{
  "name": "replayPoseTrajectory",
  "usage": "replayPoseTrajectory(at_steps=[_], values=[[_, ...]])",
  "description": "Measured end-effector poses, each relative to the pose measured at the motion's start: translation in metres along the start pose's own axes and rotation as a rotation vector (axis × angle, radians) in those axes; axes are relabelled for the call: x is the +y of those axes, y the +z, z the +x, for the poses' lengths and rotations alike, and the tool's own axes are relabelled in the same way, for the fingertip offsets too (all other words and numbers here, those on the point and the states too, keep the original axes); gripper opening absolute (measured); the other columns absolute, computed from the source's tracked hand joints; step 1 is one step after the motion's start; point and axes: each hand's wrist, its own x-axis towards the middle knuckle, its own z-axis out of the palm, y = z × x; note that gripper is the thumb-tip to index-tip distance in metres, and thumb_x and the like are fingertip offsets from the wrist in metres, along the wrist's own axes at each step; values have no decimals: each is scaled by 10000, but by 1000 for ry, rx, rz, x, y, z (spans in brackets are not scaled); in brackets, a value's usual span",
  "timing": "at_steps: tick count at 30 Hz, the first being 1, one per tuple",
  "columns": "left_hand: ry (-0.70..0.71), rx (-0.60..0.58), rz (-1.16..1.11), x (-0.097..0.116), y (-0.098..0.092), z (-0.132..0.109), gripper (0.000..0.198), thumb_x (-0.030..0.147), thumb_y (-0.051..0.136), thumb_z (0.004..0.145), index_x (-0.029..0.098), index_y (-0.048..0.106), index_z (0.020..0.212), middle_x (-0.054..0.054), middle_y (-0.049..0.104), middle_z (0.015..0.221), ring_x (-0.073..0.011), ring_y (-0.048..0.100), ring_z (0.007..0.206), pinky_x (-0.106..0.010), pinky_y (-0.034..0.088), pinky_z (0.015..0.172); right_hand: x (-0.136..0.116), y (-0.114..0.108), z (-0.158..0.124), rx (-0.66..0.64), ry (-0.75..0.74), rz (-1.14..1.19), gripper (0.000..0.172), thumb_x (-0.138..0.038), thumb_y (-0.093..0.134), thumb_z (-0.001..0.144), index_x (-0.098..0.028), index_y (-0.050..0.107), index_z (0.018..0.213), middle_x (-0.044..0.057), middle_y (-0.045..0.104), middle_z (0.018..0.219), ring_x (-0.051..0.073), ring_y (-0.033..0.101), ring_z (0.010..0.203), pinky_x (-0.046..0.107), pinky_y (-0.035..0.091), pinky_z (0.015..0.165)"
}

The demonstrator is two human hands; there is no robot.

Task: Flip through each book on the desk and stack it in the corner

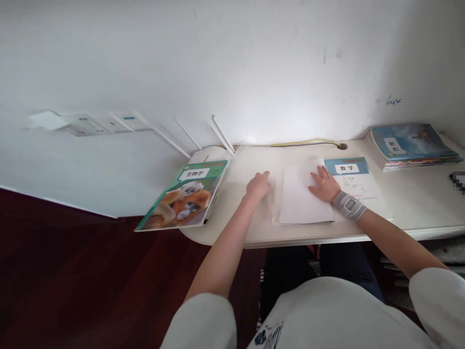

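A maths textbook (pixel 358 186) with a blue and white cover lies on the desk, its left part showing a blank white page or inner cover (pixel 303 198). Clear plastic film (pixel 275 203), like a book cover, sticks out past the book's left edge. My right hand (pixel 324 185) rests flat with fingers spread where the white sheet meets the blue cover; a grey band is round that wrist. To the left of the book, my left hand (pixel 258 185) has its fingers pinched together at the film's edge. The film is hard to see there.
At the left end of the desk (pixel 218 228), a biology textbook (pixel 185 198) with monkeys on it overhangs the edge. A stack of books (pixel 410 145) stands at the back right. A yellow cable (pixel 305 142) runs along the wall to a round hole.
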Motion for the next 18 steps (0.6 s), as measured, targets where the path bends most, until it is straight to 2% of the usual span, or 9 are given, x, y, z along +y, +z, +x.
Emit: replayPoseTrajectory(at_steps=[3, 6, 7, 9, 11, 13, 15, 18], values=[[27, -41, -98, -14, 10, -34, 623, 211, 449, 814, 113, 267, 1402, -118, 653, 918, -235, 626, 853, -316, 444, 740, -12, 2, -29, 0, -46, -4, 565, -415, 512, 840, -123, 485, 1323, 172, 234, 1506, 350, 153, 1393, 487, 242, 1091], [24, -92, -421, -23, 21, -67, 800, 204, 510, 762, 123, 110, 1449, -28, 646, 770, -177, 611, 647, -294, 452, 662, -29, 5, -64, 36, -73, 4, 551, -422, 518, 846, -149, 489, 1324, 161, 220, 1513, 361, 145, 1392, 506, 263, 1080], [11, -111, -542, -26, 23, -76, 823, 201, 534, 741, 134, 119, 1448, -3, 632, 734, -162, 596, 600, -290, 455, 638, -33, 6, -75, 57, -76, 12, 560, -429, 527, 843, -153, 482, 1329, 160, 206, 1517, 364, 135, 1393, 510, 271, 1077], [-25, -159, -774, -31, 22, -88, 761, 218, 585, 705, 138, 273, 1395, 30, 596, 668, -146, 579, 557, -288, 465, 606, -39, 9, -92, 104, -80, 43, 600, -450, 552, 830, -151, 465, 1342, 161, 172, 1526, 368, 106, 1397, 514, 285, 1075], [-57, -204, -1036, -34, 14, -94, 580, 249, 638, 675, 135, 487, 1222, 37, 575, 632, -145, 596, 583, -302, 487, 635, -38, 9, -102, 137, -87, 104, 666, -489, 570, 812, -137, 437, 1361, 171, 142, 1530, 368, 79, 1399, 521, 290, 1075], [-39, -212, -1309, -30, 1, -96, 399, 266, 679, 653, 144, 596, 1024, 25, 585, 636, -158, 632, 657, -344, 504, 740, -30, 7, -105, 138, -95, 192, 755, -540, 574, 791, -123, 383, 1392, 188, 124, 1529, 362, 79, 1400, 526, 292, 1077], [48, -183, -1514, -18, -12, -94, 291, 263, 695, 647, 163, 630, 912, 14, 606, 656, -181, 657, 755, -398, 485, 859, -18, 2, -105, 112, -90, 288, 830, -577, 568, 777, -139, 305, 1431, 192, 123, 1528, 344, 124, 1397, 515, 306, 1075], [182, -122, -1597, 12, -17, -86, 258, 350, 621, 736, 207, 635, 950, -17, 653, 750, -219, 645, 934, -441, 462, 927, -3, -5, -105, 82, -76, 379, 873, -584, 556, 782, -198, 183, 1470, 177, 146, 1527, 313, 206, 1384, 498, 346, 1057]])
